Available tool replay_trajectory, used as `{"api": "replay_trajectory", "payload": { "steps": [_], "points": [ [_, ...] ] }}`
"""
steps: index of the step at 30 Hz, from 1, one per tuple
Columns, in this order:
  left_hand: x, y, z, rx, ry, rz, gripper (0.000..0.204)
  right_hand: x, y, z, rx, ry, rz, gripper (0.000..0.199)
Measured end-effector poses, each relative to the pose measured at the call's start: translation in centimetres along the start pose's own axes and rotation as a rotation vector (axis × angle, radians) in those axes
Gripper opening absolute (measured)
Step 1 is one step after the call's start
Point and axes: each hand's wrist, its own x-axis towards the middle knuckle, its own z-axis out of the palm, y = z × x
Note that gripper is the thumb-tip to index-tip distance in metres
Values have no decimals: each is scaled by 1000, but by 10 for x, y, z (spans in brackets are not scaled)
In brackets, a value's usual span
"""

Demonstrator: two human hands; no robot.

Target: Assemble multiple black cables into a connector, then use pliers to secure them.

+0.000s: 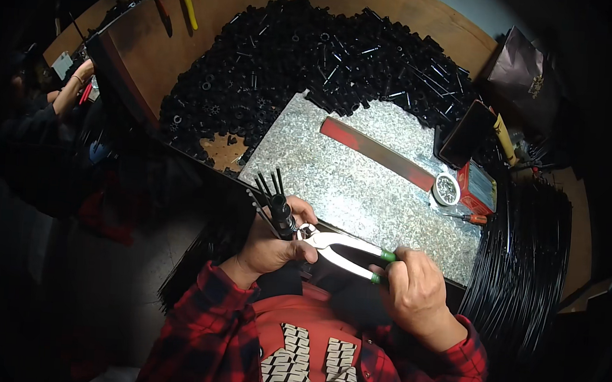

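Observation:
My left hand (260,252) grips a black cylindrical hub (282,216) with several thin black rods sticking up out of it, just off the near edge of the speckled board. Closed around the green-tipped handles of a pair of pincers (325,238) is my right hand (417,292). The pincers' jaws lie against the lower part of the hub, beside my left thumb. Whether the jaws bite on something there is too small to tell.
A large heap of small black parts (314,58) fills the back, inside wooden walls. On the speckled board (382,210) lie a red bar (375,153), a white cup (446,190) and an orange-handled screwdriver (477,219). Long black rods (526,253) hang at right. Another person's hand (82,72) shows far left.

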Motion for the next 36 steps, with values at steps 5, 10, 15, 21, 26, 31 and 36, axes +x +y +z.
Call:
{"api": "replay_trajectory", "payload": {
  "steps": [5,10,15,21,26,31,36],
  "points": [
    [4,-2,3,25,-45,-39,47,-2,5,3,-94,114,-3,23],
    [5,1,3,67,-56,-34,51,2,5,4,-268,246,-22,24],
    [6,1,2,113,-63,-28,53,-3,8,8,-325,262,-71,17],
    [6,3,4,91,-29,-45,45,-4,9,6,-213,125,-65,14],
    [0,-16,-8,30,-97,-58,72,-13,6,2,286,-66,122,32],
    [-3,-10,-5,44,-173,-101,70,-10,10,-10,943,-601,282,27],
    [11,1,10,178,-274,49,72,-26,18,9,1897,-1107,682,18]
  ]
}}
